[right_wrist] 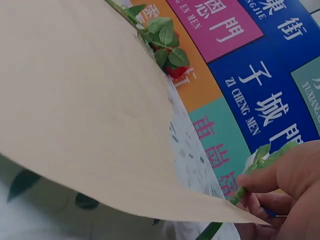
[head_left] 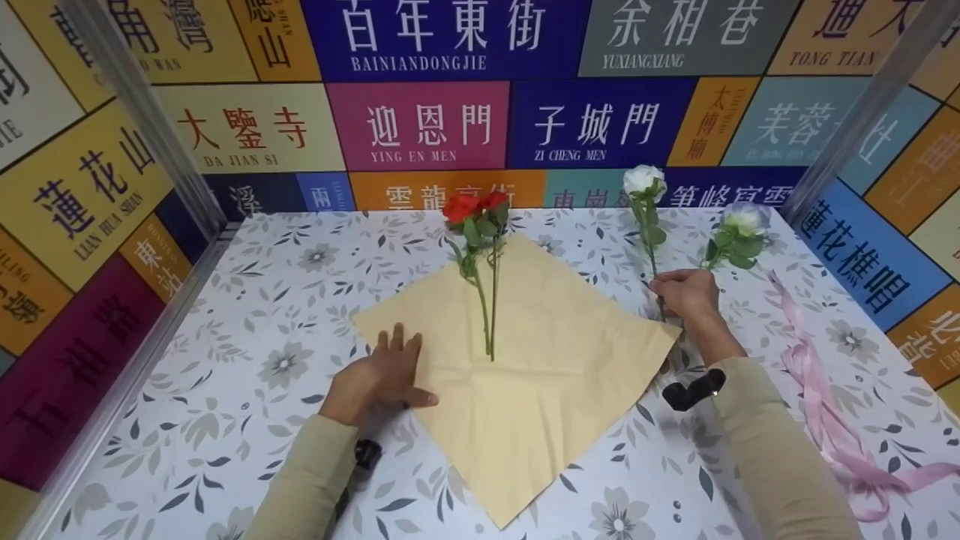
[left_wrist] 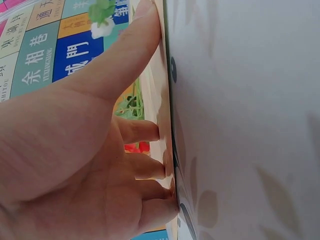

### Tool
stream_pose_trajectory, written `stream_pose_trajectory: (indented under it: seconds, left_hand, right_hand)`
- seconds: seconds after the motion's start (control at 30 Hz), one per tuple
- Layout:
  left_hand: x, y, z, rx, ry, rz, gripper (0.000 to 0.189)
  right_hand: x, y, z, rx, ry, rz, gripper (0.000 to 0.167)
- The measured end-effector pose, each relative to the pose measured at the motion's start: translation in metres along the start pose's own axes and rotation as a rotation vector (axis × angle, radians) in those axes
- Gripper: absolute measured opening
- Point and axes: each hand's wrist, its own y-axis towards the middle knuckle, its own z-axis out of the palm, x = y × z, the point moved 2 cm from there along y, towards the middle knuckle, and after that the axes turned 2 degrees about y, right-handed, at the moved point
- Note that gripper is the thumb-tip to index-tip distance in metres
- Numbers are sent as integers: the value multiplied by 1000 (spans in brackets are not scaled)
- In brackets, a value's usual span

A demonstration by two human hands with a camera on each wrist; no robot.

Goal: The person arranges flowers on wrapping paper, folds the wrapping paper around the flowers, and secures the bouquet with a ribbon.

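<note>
A sheet of tan wrapping paper (head_left: 540,405) lies cornerwise on the table. Two red artificial roses (head_left: 474,208) rest on it, blooms toward the wall, stems side by side near its middle. My left hand (head_left: 379,375) presses the paper's left edge with fingers spread and straight, the fingertips (left_wrist: 152,131) down on the sheet. By the paper's right corner, my right hand (head_left: 688,292) pinches the stem of a white rose (head_left: 643,182) between thumb and fingers. Another white rose (head_left: 742,220) lies just beyond that hand, its stem mostly hidden by the hand and arm.
A pink ribbon (head_left: 814,382) trails loosely along the table's right side. The floral-patterned tabletop (head_left: 247,330) meets a wall of coloured sign panels (head_left: 420,124) at the back. Similar panels stand at both sides. Each wrist bears a black camera mount (head_left: 694,390).
</note>
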Motion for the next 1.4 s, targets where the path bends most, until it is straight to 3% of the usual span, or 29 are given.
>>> stream_pose_trajectory:
  seconds: [0.37, 0.77, 1.07, 1.4]
  left_hand:
    - [2, -4, 0, -4, -52, 40, 104]
    - [2, -4, 0, 2, -87, 10, 105]
    - [1, -1, 1, 18, -54, -26, 107]
    - [0, -1, 0, 21, -55, -29, 106]
  right_hand:
    - [43, -6, 6, -34, 23, -81, 40]
    - [81, -17, 22, 6, 38, -163, 37]
    - [84, -23, 54, 62, 93, -197, 34]
    - [87, -27, 97, 122, 174, -160, 30]
